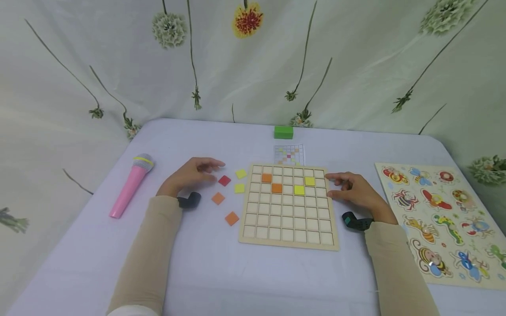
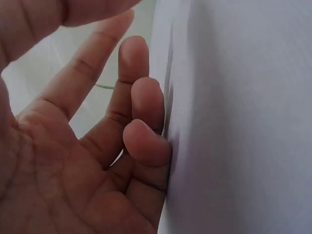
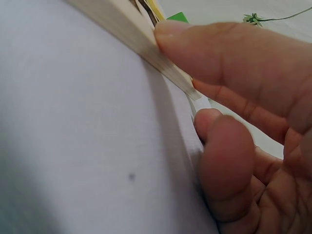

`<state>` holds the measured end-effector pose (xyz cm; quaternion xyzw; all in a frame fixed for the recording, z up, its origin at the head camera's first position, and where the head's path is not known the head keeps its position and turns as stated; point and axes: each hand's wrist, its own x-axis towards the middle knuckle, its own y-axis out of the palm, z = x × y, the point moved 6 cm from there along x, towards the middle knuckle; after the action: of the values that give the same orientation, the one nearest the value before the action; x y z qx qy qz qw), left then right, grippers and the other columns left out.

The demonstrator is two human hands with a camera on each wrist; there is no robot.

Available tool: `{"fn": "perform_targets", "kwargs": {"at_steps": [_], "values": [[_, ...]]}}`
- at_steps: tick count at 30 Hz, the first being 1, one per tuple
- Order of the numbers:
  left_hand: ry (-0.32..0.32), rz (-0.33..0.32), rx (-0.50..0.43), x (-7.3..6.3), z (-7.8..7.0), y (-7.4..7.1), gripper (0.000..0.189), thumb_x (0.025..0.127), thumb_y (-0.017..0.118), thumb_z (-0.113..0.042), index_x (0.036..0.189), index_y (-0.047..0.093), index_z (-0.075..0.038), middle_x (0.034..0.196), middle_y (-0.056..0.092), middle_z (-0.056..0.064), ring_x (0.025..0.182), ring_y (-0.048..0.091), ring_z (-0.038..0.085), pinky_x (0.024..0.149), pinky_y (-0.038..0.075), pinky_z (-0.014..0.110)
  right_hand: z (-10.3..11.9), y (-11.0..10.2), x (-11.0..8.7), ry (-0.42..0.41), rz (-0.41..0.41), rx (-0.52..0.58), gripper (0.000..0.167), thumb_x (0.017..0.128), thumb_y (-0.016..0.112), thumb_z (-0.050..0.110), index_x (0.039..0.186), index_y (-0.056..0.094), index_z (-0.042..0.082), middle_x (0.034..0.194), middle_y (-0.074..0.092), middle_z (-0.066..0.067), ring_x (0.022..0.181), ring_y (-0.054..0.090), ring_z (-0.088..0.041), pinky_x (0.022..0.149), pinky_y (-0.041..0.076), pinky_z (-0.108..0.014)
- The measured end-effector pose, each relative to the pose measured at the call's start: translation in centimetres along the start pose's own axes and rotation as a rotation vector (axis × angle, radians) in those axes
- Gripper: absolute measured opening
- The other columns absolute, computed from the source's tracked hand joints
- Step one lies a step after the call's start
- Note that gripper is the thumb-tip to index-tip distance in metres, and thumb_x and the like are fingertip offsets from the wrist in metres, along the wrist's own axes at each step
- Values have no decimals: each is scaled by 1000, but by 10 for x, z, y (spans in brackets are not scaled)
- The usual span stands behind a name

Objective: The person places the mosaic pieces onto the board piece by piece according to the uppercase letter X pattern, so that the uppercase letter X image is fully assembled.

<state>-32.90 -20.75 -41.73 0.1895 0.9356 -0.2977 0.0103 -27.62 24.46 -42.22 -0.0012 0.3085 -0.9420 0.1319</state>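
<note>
A wooden grid board (image 1: 287, 223) lies flat on the white-covered table, with two orange tiles (image 1: 276, 188) and two yellow tiles (image 1: 299, 190) in its upper cells. Thumb and index finger of my right hand (image 1: 353, 191) touch the board's right edge; in the right wrist view the thumb's tip rests against the wooden side. To the left of the board, my left hand (image 1: 193, 172) is loosely bent and holds nothing, its fingertips near a red tile (image 1: 224, 180). Around it lie two loose yellow tiles (image 1: 239, 188) and two loose orange tiles (image 1: 232, 218).
Behind the board is a printed pattern card (image 1: 289, 153), with a green block (image 1: 283, 132) beyond it. A pink toy microphone (image 1: 130, 186) lies at the left. An insect puzzle board (image 1: 424, 213) fills the right side beside my right forearm. A flowered cloth hangs behind the table.
</note>
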Motion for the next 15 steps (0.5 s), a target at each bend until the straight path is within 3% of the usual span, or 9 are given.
{"fn": "perform_targets", "kwargs": {"at_steps": [6,15], "values": [[-108,37,84,-3,1,6,52,93,72,-9,145,70,-14,153,57,13,135,46,32,118,38,51,0,0,0,-12,-1,10,57,94,84,9,144,62,-7,114,57,-17,74,46,-17,65,39,-27],[-156,22,177,-3,1,8,38,95,75,-15,133,78,-17,149,57,13,139,47,36,121,36,57,-1,-1,0,-11,-1,14,58,94,84,9,144,62,-8,113,57,-16,74,46,-17,65,39,-28]]}}
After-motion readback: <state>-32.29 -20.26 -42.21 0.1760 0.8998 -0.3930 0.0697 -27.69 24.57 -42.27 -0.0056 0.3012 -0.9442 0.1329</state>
